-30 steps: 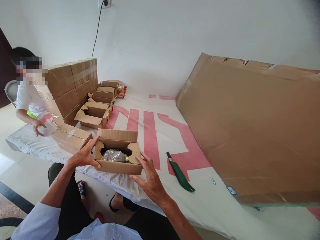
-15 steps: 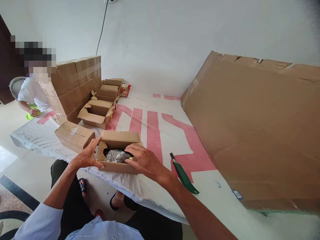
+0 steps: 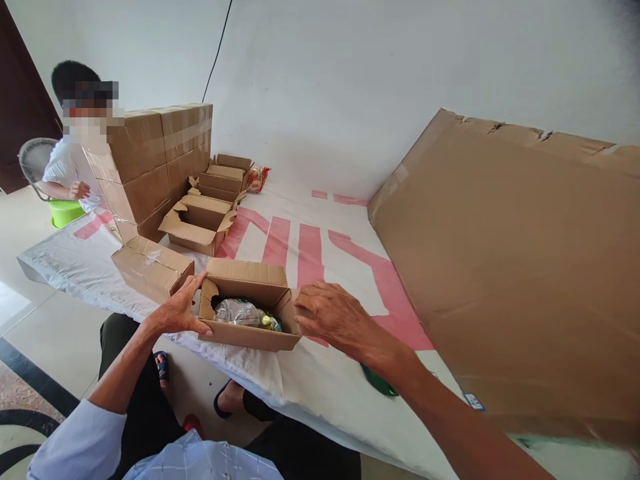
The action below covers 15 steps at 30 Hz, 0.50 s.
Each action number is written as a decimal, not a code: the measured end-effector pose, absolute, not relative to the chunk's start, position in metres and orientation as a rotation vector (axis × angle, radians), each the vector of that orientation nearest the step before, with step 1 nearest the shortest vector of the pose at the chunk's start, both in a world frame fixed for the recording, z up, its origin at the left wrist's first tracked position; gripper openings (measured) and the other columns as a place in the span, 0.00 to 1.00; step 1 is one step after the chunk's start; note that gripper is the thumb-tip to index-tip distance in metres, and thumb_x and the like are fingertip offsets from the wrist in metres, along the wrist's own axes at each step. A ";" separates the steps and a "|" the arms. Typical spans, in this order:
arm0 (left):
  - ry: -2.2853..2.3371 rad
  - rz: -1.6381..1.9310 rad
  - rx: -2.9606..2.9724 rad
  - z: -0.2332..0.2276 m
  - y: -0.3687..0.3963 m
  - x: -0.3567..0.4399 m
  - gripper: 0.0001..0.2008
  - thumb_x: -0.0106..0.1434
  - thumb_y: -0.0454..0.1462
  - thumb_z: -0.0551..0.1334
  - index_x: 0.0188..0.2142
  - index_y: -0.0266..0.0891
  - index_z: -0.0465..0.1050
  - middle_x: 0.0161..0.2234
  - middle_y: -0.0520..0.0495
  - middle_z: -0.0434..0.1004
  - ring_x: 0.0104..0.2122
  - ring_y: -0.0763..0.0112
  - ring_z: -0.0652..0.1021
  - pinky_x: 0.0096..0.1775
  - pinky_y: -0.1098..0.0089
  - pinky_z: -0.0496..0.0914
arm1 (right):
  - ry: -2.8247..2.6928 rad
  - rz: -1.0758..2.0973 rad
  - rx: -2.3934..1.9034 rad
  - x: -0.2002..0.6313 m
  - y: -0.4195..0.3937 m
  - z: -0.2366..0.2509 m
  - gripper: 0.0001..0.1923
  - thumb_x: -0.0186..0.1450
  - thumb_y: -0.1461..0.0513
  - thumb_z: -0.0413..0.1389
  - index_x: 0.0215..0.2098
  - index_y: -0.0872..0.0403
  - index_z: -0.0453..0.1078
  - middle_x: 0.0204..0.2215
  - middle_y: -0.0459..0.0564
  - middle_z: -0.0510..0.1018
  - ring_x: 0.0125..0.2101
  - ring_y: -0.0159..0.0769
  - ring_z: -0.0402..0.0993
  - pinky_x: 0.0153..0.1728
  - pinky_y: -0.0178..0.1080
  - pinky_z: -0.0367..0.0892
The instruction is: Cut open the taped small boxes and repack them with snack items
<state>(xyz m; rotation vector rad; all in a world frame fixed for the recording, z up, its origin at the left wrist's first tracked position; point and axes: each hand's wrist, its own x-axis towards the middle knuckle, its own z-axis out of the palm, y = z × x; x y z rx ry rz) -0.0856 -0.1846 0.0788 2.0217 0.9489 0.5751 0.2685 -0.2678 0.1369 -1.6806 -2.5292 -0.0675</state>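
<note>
An open cardboard box [image 3: 250, 335] sits near the table's front edge with its back flap raised. Inside it lie a clear plastic bag [image 3: 237, 312] with greyish contents and a yellow-green packet [image 3: 270, 322]. My left hand [image 3: 181, 308] grips the box's left end, thumb at the front corner and fingers at the back one. At the right end, my right hand [image 3: 327, 310] has its fingers curled closed against the end flap; its fingertips are partly hidden. A green-sheathed knife [image 3: 379, 381] is mostly covered by my right forearm.
A taped carton [image 3: 153, 267] stands just left of the box. Behind are open boxes [image 3: 197, 233], a red packet [image 3: 259, 179] and stacked cartons [image 3: 145, 153]. A large cardboard sheet [image 3: 505, 267] leans at the right. Another person [image 3: 75, 167] sits at the far left beyond the stack.
My right hand has left the box's contents and moved right to the end flap, uncovering the yellow-green packet. My left hand stays on the box. The other person's hand has risen.
</note>
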 end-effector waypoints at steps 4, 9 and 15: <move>0.937 0.607 2.035 0.077 -0.184 -0.086 0.73 0.42 0.51 0.84 0.79 0.47 0.44 0.71 0.33 0.57 0.70 0.34 0.63 0.68 0.40 0.62 | -2.492 -0.178 -1.762 0.265 -0.268 0.119 0.09 0.69 0.66 0.54 0.33 0.52 0.74 0.34 0.53 0.81 0.37 0.43 0.74 0.41 0.43 0.62; 0.909 0.613 2.053 0.078 -0.184 -0.087 0.73 0.43 0.53 0.84 0.79 0.47 0.43 0.69 0.35 0.59 0.68 0.37 0.66 0.68 0.40 0.62 | -2.753 -0.074 -1.678 0.236 -0.247 0.121 0.06 0.64 0.66 0.63 0.39 0.53 0.79 0.42 0.56 0.83 0.47 0.48 0.76 0.45 0.44 0.64; 0.931 0.615 2.035 0.074 -0.182 -0.088 0.74 0.41 0.52 0.84 0.79 0.46 0.45 0.71 0.32 0.58 0.69 0.35 0.65 0.68 0.41 0.63 | -2.827 0.250 -1.604 0.239 -0.232 0.138 0.14 0.60 0.65 0.64 0.44 0.49 0.81 0.41 0.51 0.85 0.43 0.45 0.79 0.43 0.41 0.64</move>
